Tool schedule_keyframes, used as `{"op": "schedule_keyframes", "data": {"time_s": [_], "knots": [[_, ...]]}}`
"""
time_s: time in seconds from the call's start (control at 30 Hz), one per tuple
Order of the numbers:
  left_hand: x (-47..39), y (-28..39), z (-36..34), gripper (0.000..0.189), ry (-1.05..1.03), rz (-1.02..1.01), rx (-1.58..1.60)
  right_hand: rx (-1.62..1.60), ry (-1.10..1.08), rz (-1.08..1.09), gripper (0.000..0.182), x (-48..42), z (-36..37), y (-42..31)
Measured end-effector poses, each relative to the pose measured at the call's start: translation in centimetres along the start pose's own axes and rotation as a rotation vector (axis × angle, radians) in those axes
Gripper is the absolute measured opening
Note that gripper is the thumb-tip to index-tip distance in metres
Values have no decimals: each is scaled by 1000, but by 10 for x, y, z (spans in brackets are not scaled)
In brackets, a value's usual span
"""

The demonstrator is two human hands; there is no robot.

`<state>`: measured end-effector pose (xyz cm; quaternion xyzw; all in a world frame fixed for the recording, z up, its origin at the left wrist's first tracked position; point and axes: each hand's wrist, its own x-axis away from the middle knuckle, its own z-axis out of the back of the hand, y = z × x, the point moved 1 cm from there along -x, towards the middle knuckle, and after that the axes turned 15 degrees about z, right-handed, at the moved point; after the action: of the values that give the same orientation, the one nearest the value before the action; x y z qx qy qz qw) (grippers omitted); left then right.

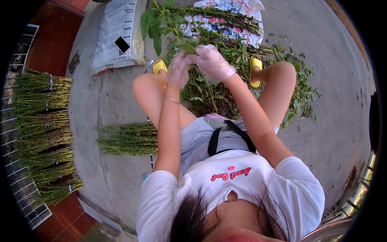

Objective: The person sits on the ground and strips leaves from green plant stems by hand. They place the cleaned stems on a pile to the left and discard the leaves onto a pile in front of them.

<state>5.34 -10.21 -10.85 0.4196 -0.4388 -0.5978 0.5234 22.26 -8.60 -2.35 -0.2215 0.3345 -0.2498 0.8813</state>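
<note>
My left hand (pixel 178 69) and my right hand (pixel 213 63), both in thin clear plastic gloves, meet above my spread legs. Their fingers are closed together on a green leafy stem (pixel 174 29), whose broad leaves spread up and to the left. One leaf (pixel 186 47) lies against the fingertips; the fingers hide the stem's lower end. Beneath the hands, a heap of loose leaves and stalks (pixel 211 96) covers the ground between my feet. Beyond it, stripped-looking stalks (pixel 229 18) lie on a white printed woven sack (pixel 252 12).
A full white woven sack (pixel 112 36) lies at the upper left. Tied bundles of green stalks (pixel 45 118) line the left side by a metal grille. Another bundle (pixel 130 138) lies beside my left hip. Scattered leaves (pixel 297 99) reach past my right foot on the concrete.
</note>
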Motion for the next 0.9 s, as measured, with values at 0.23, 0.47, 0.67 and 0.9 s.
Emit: {"op": "schedule_keyframes", "data": {"time_s": [0.23,0.47,0.67,0.9], "knots": [[-2,11,-5,32,-7,18,64,-361,503,-571,49,12,30,67],[3,38,-10,30,-134,238,333,268,294,316,45,-55,41,18],[1,32,-4,26,-26,-57,-25,453,198,302,19,-56,18,44],[-2,13,-5,38,-104,-78,60,336,251,85,21,-43,14,43]]}}
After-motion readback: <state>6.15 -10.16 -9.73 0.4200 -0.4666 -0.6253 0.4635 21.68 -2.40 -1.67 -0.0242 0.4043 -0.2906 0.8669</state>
